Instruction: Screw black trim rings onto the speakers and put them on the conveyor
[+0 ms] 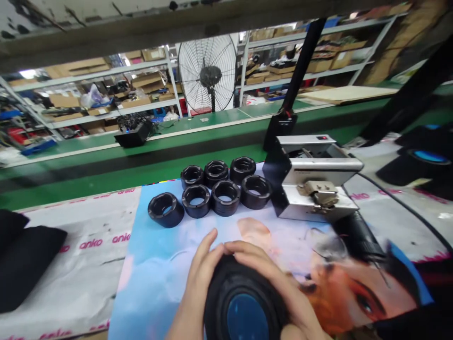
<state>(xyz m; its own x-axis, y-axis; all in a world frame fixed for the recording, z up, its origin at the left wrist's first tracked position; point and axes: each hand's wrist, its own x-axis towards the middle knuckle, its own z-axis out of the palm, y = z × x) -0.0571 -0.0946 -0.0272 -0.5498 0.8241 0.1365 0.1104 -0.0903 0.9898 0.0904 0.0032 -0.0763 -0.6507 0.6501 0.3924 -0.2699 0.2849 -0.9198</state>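
Note:
Close to me at the bottom of the view is a black, rounded body with a blue disc in its end (247, 317); it looks like a cylindrical portable speaker. My left hand (198, 288) presses along its left side, with fingers pointing forward. Around the top and right side curves my right hand (283, 288), its fingertips meeting the left ones. The lower end of the body is cut off by the frame. Beyond my hands, several black plastic rings (226, 198) stand in two rows on a colourful printed sheet (159, 264).
A metal machine (318, 174) with a red switch and a cable stands right of the rings. Black fabric-like pieces (31, 259) lie at left; dark bodies with blue discs (430, 157) are at far right. Behind are a green bench (159, 160), large fan (208, 75) and loaded shelves.

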